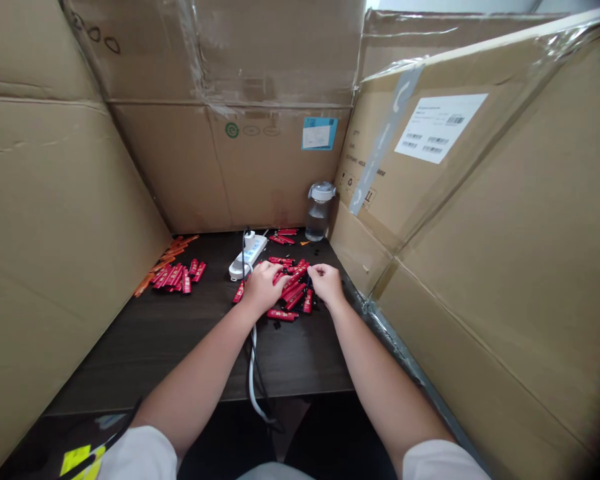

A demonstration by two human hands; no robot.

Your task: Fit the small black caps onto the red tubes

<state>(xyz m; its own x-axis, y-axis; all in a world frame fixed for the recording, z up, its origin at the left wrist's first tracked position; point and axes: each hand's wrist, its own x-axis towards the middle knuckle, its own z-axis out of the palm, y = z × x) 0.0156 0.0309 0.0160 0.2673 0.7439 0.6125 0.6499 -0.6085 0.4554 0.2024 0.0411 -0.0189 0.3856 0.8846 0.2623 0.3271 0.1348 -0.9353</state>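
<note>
Both my hands rest on a loose pile of small red oblong pieces (294, 293) on a dark wooden table (170, 340). My left hand (263, 285) lies over the pile's left side with its fingers curled down onto the pieces. My right hand (326, 283) sits at the pile's right side, fingers bent and pinched together over the pieces; what they hold is too small to make out. A few small black bits lie around the pile.
A second group of red pieces (177, 276) lies at the left beside orange strips (166, 261). A white power strip (247, 257) with cables and a clear water bottle (319, 212) stand behind the pile. Cardboard boxes (55, 220) wall in the table on three sides.
</note>
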